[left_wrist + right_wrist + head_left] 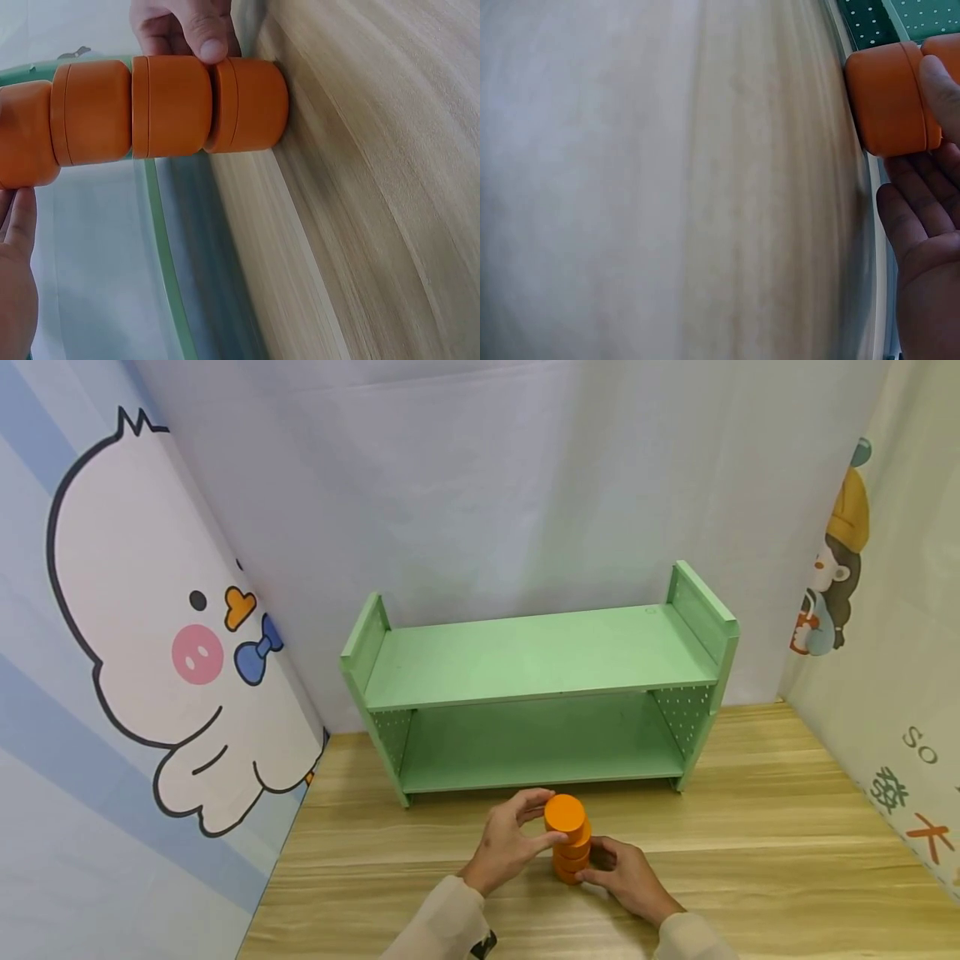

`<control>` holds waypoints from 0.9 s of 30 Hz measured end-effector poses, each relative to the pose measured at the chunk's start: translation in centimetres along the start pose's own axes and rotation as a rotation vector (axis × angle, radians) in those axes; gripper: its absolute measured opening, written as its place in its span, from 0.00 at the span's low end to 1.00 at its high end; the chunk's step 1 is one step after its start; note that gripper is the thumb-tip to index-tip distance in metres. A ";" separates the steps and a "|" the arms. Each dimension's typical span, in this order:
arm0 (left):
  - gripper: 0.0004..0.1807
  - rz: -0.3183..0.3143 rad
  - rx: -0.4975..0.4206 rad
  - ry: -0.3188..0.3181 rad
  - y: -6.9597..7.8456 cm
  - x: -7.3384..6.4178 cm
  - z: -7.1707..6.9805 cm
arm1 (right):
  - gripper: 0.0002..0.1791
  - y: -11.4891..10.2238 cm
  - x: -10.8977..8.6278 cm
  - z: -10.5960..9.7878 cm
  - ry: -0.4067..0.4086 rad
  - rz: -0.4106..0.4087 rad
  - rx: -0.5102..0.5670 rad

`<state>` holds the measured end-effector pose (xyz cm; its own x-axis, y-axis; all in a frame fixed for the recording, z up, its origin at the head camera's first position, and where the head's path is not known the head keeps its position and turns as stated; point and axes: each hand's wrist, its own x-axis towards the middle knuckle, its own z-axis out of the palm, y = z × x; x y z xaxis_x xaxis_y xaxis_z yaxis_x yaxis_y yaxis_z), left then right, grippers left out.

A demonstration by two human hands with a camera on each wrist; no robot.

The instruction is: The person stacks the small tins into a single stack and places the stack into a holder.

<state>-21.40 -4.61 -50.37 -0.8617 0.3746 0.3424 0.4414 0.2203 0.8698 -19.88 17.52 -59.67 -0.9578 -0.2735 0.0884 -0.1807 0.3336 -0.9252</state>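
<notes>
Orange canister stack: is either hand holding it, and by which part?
The left hand holds the top canister by its sides, between thumb and fingers; the right hand grips the stack low, where the bottom canister meets the next.

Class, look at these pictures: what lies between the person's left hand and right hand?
A stack of four orange cylinders stands between the left hand and the right hand; the head view shows it.

I have room right of the green two-tier shelf (540, 658); in front of its middle, the orange canister stack (574, 850), left hand (506, 842) and right hand (630, 881) block me.
</notes>
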 end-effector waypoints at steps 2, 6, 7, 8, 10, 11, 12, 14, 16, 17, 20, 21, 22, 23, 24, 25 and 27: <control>0.30 0.001 -0.004 -0.002 0.1 0.0 0.1 | 0.31 0.0 0.0 0.0 -0.001 0.005 0.006; 0.30 0.012 0.005 -0.002 0.2 0.1 0.3 | 0.31 0.0 0.0 0.0 0.001 0.011 0.010; 0.30 0.020 0.011 -0.001 0.2 0.1 0.4 | 0.31 0.0 0.0 0.0 0.002 0.012 0.012; 0.30 0.023 0.015 -0.001 0.2 0.1 0.4 | 0.31 -0.1 0.0 0.0 0.002 0.014 0.014; 0.29 0.033 0.018 -0.002 0.1 0.1 0.5 | 0.31 -0.2 -0.1 0.0 0.003 0.015 0.014; 0.29 0.035 0.018 -0.003 0.1 0.0 0.6 | 0.31 -0.2 -0.1 0.0 0.004 0.016 0.017; 0.29 0.038 0.016 -0.004 0.1 0.0 0.6 | 0.31 -0.3 -0.1 0.0 0.004 0.016 0.017; 0.29 0.040 0.013 -0.006 0.0 0.0 0.7 | 0.30 -0.3 -0.2 0.0 0.005 0.015 0.022; 0.30 0.036 0.008 -0.009 0.1 0.0 0.8 | 0.30 -0.4 -0.2 0.0 0.004 0.012 0.021; 0.30 0.032 0.004 -0.011 0.1 0.1 0.8 | 0.30 -0.4 -0.1 0.0 0.004 0.012 0.021; 0.30 0.018 -0.002 -0.015 0.1 0.1 0.9 | 0.30 -0.3 -0.1 0.0 0.004 0.011 0.018; 0.30 0.014 -0.001 -0.016 0.1 0.1 0.9 | 0.30 -0.2 -0.1 0.0 0.005 0.013 0.016; 0.30 0.013 -0.001 -0.017 0.1 0.1 0.9 | 0.30 -0.2 -0.1 0.0 0.005 0.014 0.017; 0.30 0.014 0.000 -0.017 0.1 0.1 0.9 | 0.30 -0.2 -0.1 0.0 0.005 0.015 0.018; 0.30 0.013 0.002 -0.017 0.1 0.1 0.9 | 0.30 -0.2 -0.1 0.0 0.006 0.016 0.019; 0.31 0.015 0.004 -0.017 0.1 0.1 0.9 | 0.30 -0.2 -0.1 0.0 0.007 0.016 0.022; 0.32 0.018 0.006 -0.016 0.1 0.0 0.9 | 0.31 -0.2 -0.1 0.0 0.008 0.016 0.024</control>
<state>-21.19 -3.81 -50.62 -0.8497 0.3924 0.3522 0.4582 0.2191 0.8614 -19.76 17.47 -59.44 -0.9622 -0.2615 0.0765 -0.1604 0.3164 -0.9350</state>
